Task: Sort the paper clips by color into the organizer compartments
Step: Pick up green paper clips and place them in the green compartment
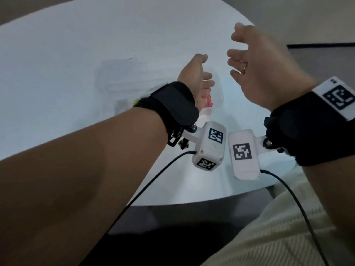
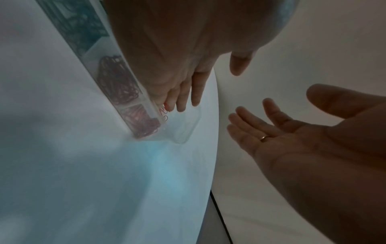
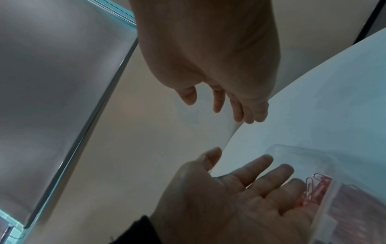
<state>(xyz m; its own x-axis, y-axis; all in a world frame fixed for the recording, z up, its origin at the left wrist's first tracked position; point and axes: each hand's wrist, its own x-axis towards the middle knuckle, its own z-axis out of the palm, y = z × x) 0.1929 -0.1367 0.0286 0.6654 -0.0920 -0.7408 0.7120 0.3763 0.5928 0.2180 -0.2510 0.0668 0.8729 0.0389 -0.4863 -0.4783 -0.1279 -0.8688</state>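
Observation:
My left hand (image 1: 206, 70) and right hand (image 1: 236, 47) hover above the white table (image 1: 57, 54), palms facing each other, fingers relaxed, both holding nothing. The clear organizer (image 2: 129, 92) lies under the left hand. Its compartments hold teal clips (image 2: 83, 21), dark red clips (image 2: 117, 79) and pinkish-red clips (image 2: 142, 120). A few red clips (image 3: 315, 186) lie in a clear tray (image 3: 296, 151) beside it, just below the left hand's fingers (image 3: 269, 170). In the head view only a patch of red clips (image 1: 206, 101) shows past the left wrist. The right hand (image 3: 215, 105) wears a ring.
The head view is blurred; a faint clear box shape (image 1: 123, 75) lies left of the hands. The round table's edge (image 1: 192, 202) runs close in front of me. Camera cables (image 1: 153, 179) hang from both wrists.

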